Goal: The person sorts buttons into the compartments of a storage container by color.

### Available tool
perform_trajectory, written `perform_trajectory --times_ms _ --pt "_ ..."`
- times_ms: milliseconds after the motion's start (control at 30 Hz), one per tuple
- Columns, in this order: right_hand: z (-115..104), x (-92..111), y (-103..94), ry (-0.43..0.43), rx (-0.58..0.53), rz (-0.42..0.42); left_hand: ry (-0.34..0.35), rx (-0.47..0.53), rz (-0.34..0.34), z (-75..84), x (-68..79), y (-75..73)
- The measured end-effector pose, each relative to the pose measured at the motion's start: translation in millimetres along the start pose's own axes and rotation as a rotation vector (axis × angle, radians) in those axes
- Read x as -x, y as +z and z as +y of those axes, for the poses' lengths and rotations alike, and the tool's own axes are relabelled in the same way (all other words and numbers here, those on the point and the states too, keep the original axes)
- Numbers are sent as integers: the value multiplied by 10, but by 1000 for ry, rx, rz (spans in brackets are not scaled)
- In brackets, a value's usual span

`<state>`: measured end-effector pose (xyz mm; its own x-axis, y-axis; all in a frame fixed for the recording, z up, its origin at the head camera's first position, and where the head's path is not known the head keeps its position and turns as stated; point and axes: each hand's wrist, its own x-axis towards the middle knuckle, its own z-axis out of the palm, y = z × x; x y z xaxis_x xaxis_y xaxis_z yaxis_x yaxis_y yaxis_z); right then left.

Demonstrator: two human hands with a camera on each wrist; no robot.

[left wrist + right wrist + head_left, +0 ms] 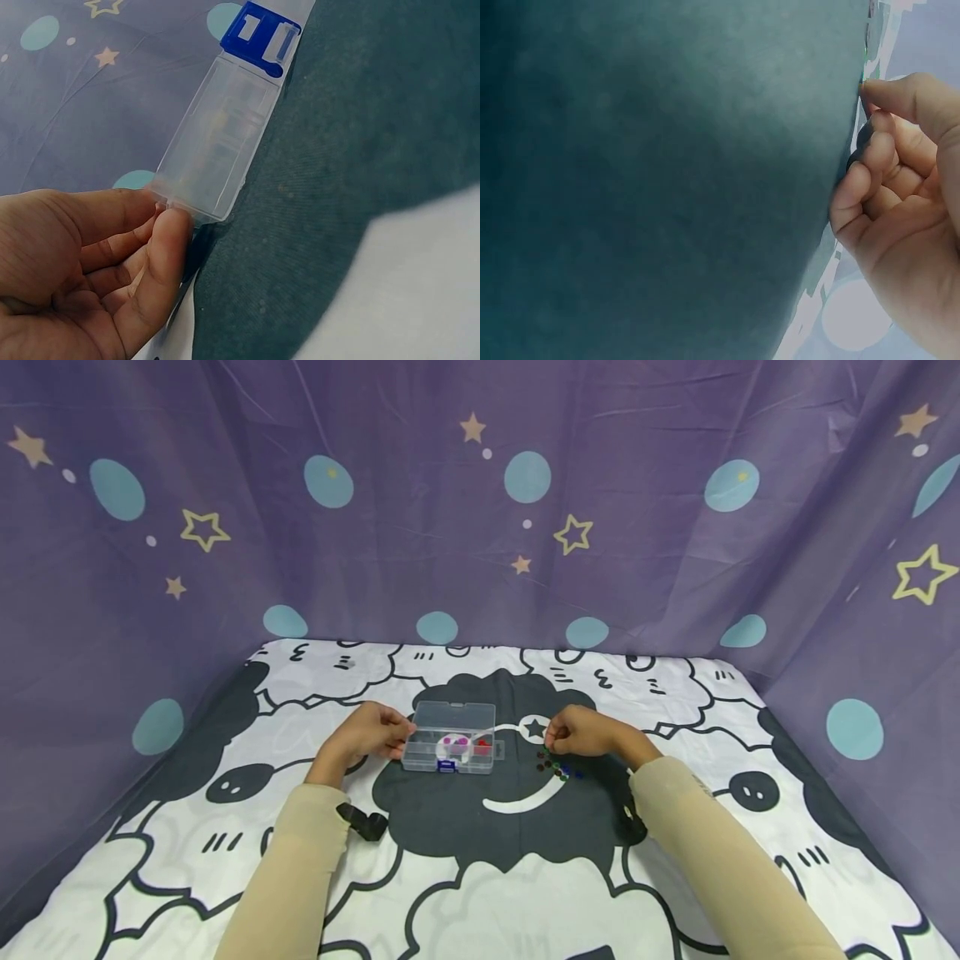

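Observation:
My left hand (371,732) pinches the left end of a clear plastic compartment box (214,142), thumb on one side and fingers on the other. The box's clear lid (454,716) stands raised at the back. Pink pieces (455,741) lie in its middle and red pieces (483,747) at its right. A blue tab (259,39) marks the front. To the right of the box, my right hand (583,732) is lowered to the cloth with thumb and finger together, beside small, round, dark, green and blue pieces (561,772). Whether its fingertips hold one is too small to tell.
A cloth (517,835) printed with cartoon sheep covers the table, and its dark sheep face lies under the box and loose pieces. Purple curtains (420,552) with stars and blue ovals stand behind and at both sides. A black device (363,821) is on the left wrist.

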<state>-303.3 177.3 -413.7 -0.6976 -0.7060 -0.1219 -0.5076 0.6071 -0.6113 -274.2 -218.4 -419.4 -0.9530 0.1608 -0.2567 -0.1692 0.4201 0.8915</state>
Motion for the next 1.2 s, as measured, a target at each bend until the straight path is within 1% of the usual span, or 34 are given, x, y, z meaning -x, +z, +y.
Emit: perform_trajectory --times_ms 133,367,600,767,967,1067,1200 --pt "11 19 -8 -7 -5 -3 2 -7 2 -3 -3 0" --pt "9 22 -6 5 -25 -5 23 -20 4 -22 -14 0" --pt "-23 11 7 -15 14 12 36 -13 -2 -24 -3 -4" --pt "-29 12 -5 -18 42 -5 35 -21 -1 -8 3 -3" --pt "-19 12 -15 -18 42 -15 22 -23 3 -2 9 -11" --pt "-4 2 -12 -30 48 -1 14 -21 6 -7 8 -11" --pt "-18 7 -18 -45 46 45 17 -20 6 -18 0 -8"
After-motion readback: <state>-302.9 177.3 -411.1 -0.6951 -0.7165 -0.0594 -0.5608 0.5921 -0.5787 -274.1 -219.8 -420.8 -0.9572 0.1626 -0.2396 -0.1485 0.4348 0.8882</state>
